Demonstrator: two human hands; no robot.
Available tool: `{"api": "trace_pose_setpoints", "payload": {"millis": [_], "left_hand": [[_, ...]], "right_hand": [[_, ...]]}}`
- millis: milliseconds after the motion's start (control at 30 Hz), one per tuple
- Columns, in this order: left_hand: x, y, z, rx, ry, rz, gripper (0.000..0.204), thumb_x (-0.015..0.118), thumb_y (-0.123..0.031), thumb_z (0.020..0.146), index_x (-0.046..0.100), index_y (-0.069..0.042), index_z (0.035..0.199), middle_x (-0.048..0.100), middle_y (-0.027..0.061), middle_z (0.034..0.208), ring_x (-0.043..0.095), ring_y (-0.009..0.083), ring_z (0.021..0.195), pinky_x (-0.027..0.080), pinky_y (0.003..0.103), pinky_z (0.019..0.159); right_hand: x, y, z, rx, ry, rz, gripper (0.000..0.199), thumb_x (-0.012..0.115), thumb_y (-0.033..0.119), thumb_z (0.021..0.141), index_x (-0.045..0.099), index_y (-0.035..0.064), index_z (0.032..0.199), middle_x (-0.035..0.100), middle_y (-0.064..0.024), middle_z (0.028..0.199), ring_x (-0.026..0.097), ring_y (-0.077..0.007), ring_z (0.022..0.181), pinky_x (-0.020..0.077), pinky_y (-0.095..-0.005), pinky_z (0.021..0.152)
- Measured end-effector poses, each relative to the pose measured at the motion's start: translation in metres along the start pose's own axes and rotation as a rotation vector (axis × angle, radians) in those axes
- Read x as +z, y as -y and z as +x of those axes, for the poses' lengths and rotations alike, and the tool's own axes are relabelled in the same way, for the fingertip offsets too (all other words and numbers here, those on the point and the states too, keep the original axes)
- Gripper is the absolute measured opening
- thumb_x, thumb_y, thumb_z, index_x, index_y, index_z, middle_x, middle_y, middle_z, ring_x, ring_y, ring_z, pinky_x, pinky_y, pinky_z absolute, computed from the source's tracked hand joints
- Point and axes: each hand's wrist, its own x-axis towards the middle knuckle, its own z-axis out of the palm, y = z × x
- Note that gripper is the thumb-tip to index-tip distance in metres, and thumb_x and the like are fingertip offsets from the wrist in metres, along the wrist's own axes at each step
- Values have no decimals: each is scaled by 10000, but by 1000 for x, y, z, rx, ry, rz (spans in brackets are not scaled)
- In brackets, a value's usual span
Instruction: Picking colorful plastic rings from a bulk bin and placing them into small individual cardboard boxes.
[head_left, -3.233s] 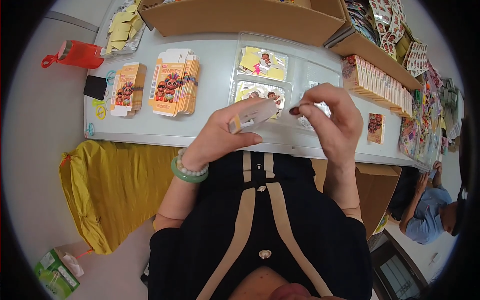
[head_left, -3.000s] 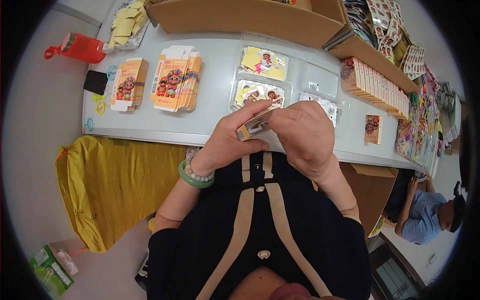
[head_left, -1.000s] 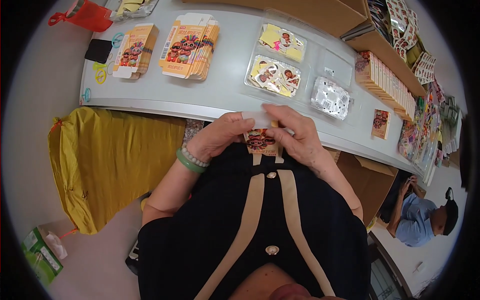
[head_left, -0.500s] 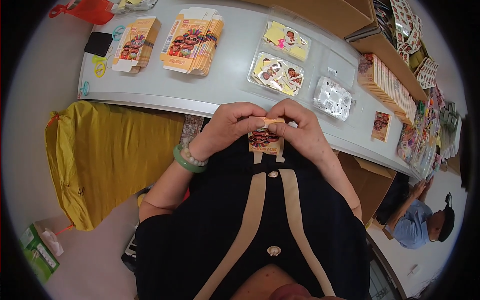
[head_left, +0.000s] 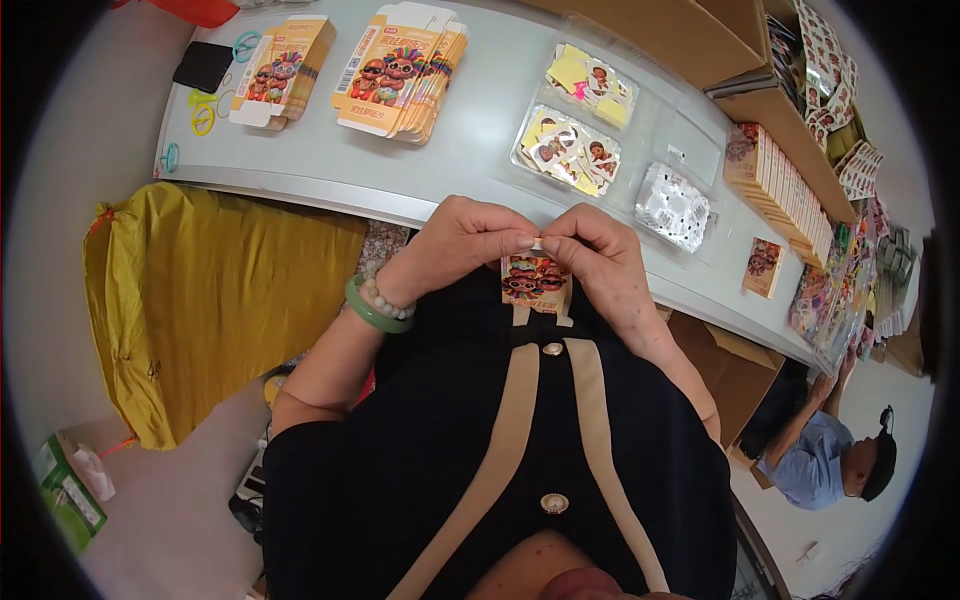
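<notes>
Between my two hands, in front of my body at the table's edge, is a small orange printed cardboard box [head_left: 536, 282]. My left hand [head_left: 468, 240] pinches its upper end between thumb and fingers, a green bangle and a beaded bracelet on that wrist. My right hand [head_left: 598, 252] pinches the same end from the other side, the two thumbs almost meeting at the flap. The printed face hangs below my thumbs. My fingers hide the box's top edge and back.
Flat box stacks [head_left: 400, 80] lie on the white table [head_left: 470, 120]. Plastic trays [head_left: 565, 150] hold stickers; a silvery pack [head_left: 672, 205] lies beside them. Right are a row of filled boxes [head_left: 780, 190], a single box [head_left: 763, 267] and a large carton [head_left: 690, 45]. A co-worker [head_left: 820, 450] sits far right.
My thumbs have come closer together over the box's upper end, and the flap there now shows as only a thin strip. The whole view has shifted slightly.
</notes>
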Motion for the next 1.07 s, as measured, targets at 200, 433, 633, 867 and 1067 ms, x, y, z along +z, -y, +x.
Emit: {"api": "trace_pose_setpoints", "payload": {"millis": [200, 433, 633, 867, 1067], "left_hand": [[1, 11, -8, 229, -3, 252, 261, 579, -125, 900, 615, -6, 1129, 674, 107, 1004, 629, 168, 893, 486, 269, 797], [7, 10, -15, 292, -36, 367, 336, 582, -94, 890, 557, -16, 1216, 634, 118, 1119, 610, 174, 993, 469, 272, 874], [13, 14, -16, 67, -68, -14, 344, 608, -25, 859, 578, -18, 1201, 626, 92, 1131, 582, 129, 1017, 472, 258, 874], [21, 5, -12, 96, -72, 86, 280, 603, -13, 850, 616, 8, 1129, 635, 96, 1111, 586, 152, 1013, 469, 267, 873], [20, 12, -9, 253, -287, 130, 243, 579, -30, 862, 662, -56, 1089, 634, 131, 1107, 605, 233, 994, 460, 300, 893]], "right_hand": [[-8, -8, -1, -296, 80, -182, 97, 603, 26, 841, 620, -25, 921, 594, -83, 882, 557, -156, 806, 452, -261, 699], [-10, -11, -6, -317, 74, -237, 193, 615, 8, 826, 630, -16, 1017, 605, -121, 1006, 587, -211, 929, 466, -292, 808], [-5, -16, -11, -260, 22, -119, 210, 618, -19, 813, 633, -14, 1022, 603, -133, 1064, 589, -210, 962, 468, -289, 826], [-18, -27, -13, -403, 64, -213, 243, 604, -27, 828, 610, 9, 1069, 606, -112, 1075, 582, -168, 976, 484, -277, 822], [-18, -23, -26, -29, 26, -59, 658, 671, 49, 802, 330, 92, 1362, 570, -78, 1123, 588, -156, 928, 480, -281, 827]]}}
